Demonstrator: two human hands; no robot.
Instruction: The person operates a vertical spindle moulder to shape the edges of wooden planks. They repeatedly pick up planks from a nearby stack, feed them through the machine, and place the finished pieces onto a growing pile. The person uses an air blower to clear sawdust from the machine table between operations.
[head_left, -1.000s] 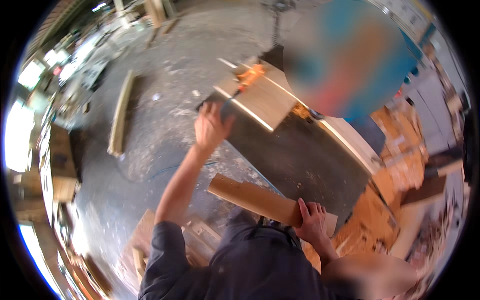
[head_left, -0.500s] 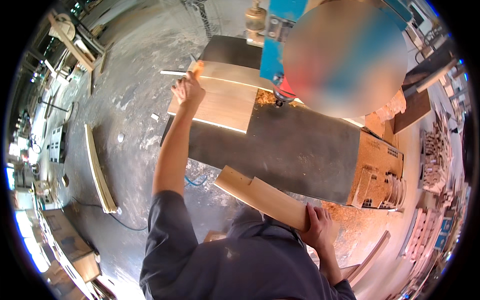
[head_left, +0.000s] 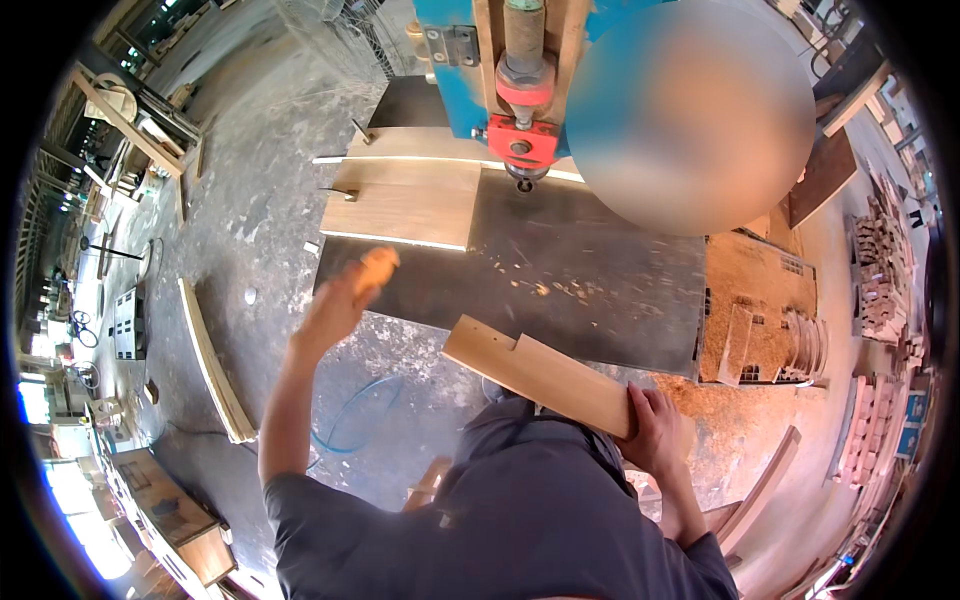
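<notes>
My left hand [head_left: 340,308] is out over the left edge of the dark machine table [head_left: 590,270], closed round a small orange object [head_left: 379,267]. Motion blurs that object, so its kind does not show. In front of my body my right hand [head_left: 655,432] grips the right end of a notched wooden board [head_left: 545,380], thumb and fingers round its edge. The board slants in front of the table's near edge. Farther back, a flat wooden panel [head_left: 400,200] lies on the table, with metal clamps [head_left: 345,193] at its left side.
Above the table hangs a blue machine with a red spindle head [head_left: 524,143]. Scattered wood chips [head_left: 543,290] lie beneath it. Sawdust covers the box [head_left: 770,270] at the right. A blue hose [head_left: 345,430] and a long wood strip [head_left: 213,360] are on the floor at left.
My left hand has drawn back from the panel toward me with the orange object. The chip pile beside the panel is now scattered over the table. My right hand still holds the board.
</notes>
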